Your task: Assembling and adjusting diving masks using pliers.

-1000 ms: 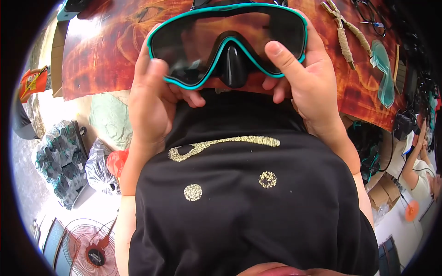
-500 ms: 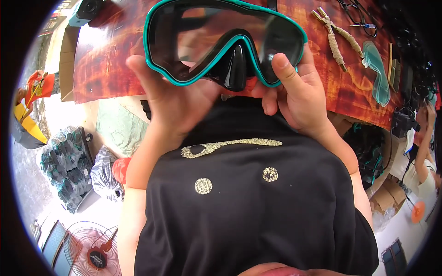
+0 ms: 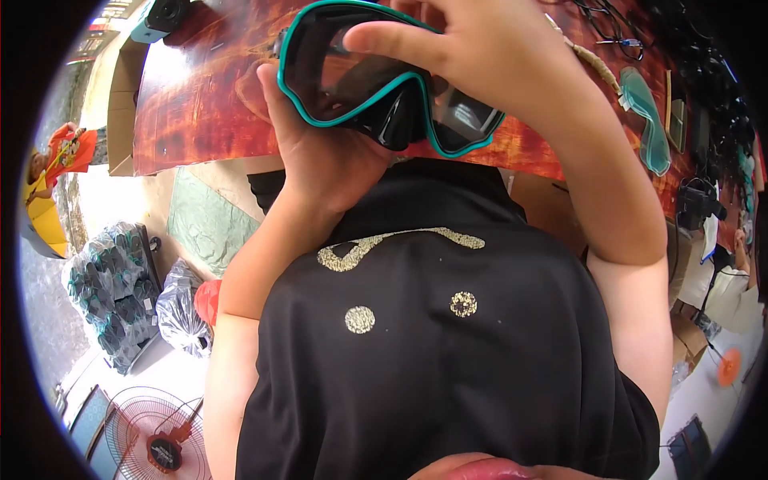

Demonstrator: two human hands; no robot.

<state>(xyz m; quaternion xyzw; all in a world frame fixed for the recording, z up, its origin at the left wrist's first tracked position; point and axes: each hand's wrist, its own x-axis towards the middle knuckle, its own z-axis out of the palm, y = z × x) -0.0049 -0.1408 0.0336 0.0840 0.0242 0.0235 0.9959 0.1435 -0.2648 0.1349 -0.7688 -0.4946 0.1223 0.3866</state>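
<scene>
A diving mask (image 3: 400,116) with a teal frame, clear lens and black nose pocket is raised over the near edge of the table, tilted down to the right. My left hand (image 3: 332,164) supports it from below, thumb up along its left rim and the other fingers behind. Across the upper right of the mask reaches my right hand (image 3: 480,48), its thumb stretched over the lens and apart from the fingers. Those fingers are partly cut off by the top of the picture. Whether they touch the rim I cannot tell.
On the red-brown table (image 3: 200,128) lie tan-wrapped pliers (image 3: 596,64), a teal see-through lens piece (image 3: 644,120) and a small screwdriver (image 3: 628,42). A cardboard box (image 3: 122,120) stands at left. Below are wrapped masks (image 3: 116,296), a plastic bag (image 3: 184,308) and a fan (image 3: 164,452).
My right hand has left the mask's right rim and swung up and left across its front. The mask has tilted, its right end lower. My left hand has shifted slightly right, still holding it.
</scene>
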